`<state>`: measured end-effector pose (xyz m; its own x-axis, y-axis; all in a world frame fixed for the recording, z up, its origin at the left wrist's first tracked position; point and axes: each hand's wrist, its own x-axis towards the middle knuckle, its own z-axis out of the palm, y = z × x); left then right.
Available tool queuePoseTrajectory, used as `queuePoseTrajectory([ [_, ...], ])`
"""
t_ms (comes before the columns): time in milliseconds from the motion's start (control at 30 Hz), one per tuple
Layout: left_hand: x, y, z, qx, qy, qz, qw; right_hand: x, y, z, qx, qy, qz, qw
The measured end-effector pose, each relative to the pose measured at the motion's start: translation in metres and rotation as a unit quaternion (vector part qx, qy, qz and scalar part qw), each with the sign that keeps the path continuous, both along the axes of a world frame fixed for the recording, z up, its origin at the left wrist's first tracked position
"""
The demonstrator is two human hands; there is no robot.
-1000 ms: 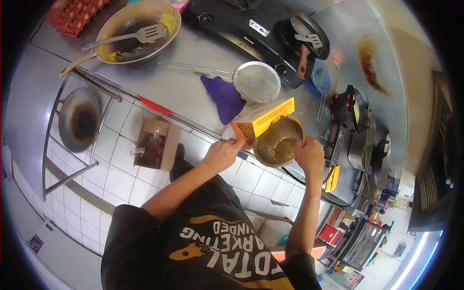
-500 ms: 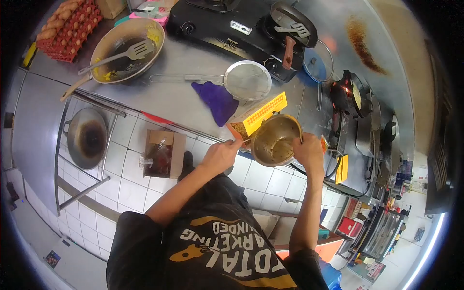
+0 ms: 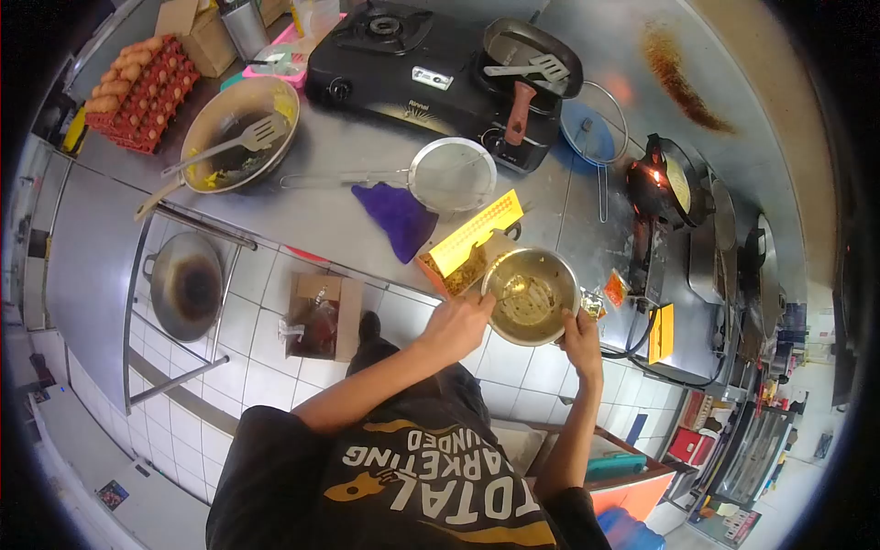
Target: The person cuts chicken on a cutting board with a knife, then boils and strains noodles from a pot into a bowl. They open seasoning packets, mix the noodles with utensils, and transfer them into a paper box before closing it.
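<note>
A metal bowl [image 3: 530, 312] with oily residue and bits inside is held over the counter's front edge. My right hand [image 3: 580, 341] grips its right rim. My left hand [image 3: 458, 325] is closed at the bowl's left rim; whether its fingertips pinch the rim or a thin utensil is unclear. Just behind the left hand, an open takeaway food box [image 3: 466, 272] with a yellow patterned lid stands at the counter edge. Brownish-yellow food shows inside it, partly hidden by the lid.
Behind are a purple cloth [image 3: 396, 220], a strainer [image 3: 453, 176] and a black gas stove [image 3: 403, 96] with a square pan [image 3: 522, 44]. A frying pan [image 3: 206, 137] with a spatula and egg trays [image 3: 147, 96] stand left. Flame shows beside a pan [image 3: 678, 183] at right.
The bowl has come away from the box toward me and is more level, with its inside facing up. My left hand has left the box and moved right to the bowl's rim.
</note>
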<state>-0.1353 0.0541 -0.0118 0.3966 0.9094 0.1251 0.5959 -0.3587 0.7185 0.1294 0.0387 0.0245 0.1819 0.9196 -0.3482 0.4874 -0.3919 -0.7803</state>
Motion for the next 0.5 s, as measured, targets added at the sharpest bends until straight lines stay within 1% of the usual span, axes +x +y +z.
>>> queuePoseTrajectory([
  [33,0.011,0.002,-0.005,0.014,-0.003,-0.016,1.000,0.010,-0.005,-0.015,0.005,0.006,-0.001,1.000],
  [67,0.020,0.003,-0.010,0.006,0.022,-0.035,0.999,0.021,-0.009,-0.031,0.002,0.051,-0.022,0.998],
  [100,0.027,0.003,-0.004,0.012,0.030,-0.035,0.999,0.025,-0.010,-0.039,0.000,0.097,-0.043,0.994],
  [167,0.038,0.001,0.009,-0.007,0.038,-0.035,0.999,0.034,-0.011,-0.056,0.000,0.127,-0.066,0.990],
  [200,0.037,0.000,0.014,0.018,-0.001,-0.024,1.000,0.039,-0.011,-0.064,0.004,0.154,-0.086,0.984],
  [233,0.035,-0.004,0.013,0.022,0.009,-0.024,0.999,0.043,-0.009,-0.069,0.007,0.181,-0.106,0.978],
  [300,0.030,-0.014,0.000,0.073,-0.032,0.096,0.992,0.053,-0.003,-0.078,0.015,0.208,-0.114,0.971],
  [333,0.023,-0.017,-0.016,0.044,-0.059,0.142,0.987,0.058,0.000,-0.084,0.030,0.210,-0.135,0.968],
  [367,0.015,-0.020,-0.026,0.050,-0.051,0.144,0.987,0.062,0.004,-0.090,0.044,0.212,-0.156,0.964],
  [400,0.007,-0.022,-0.034,-0.035,-0.064,0.226,0.971,0.067,0.007,-0.094,0.054,0.228,-0.152,0.960],
  [433,-0.001,-0.024,-0.044,-0.119,-0.078,0.305,0.942,0.071,0.008,-0.092,0.055,0.236,-0.150,0.959],
  [467,-0.010,-0.023,-0.064,-0.114,-0.073,0.306,0.942,0.074,0.009,-0.085,0.003,0.189,-0.164,0.968],
  [500,-0.019,-0.022,-0.089,-0.146,-0.109,0.331,0.926,0.079,0.008,-0.078,-0.049,0.140,-0.177,0.973],
])
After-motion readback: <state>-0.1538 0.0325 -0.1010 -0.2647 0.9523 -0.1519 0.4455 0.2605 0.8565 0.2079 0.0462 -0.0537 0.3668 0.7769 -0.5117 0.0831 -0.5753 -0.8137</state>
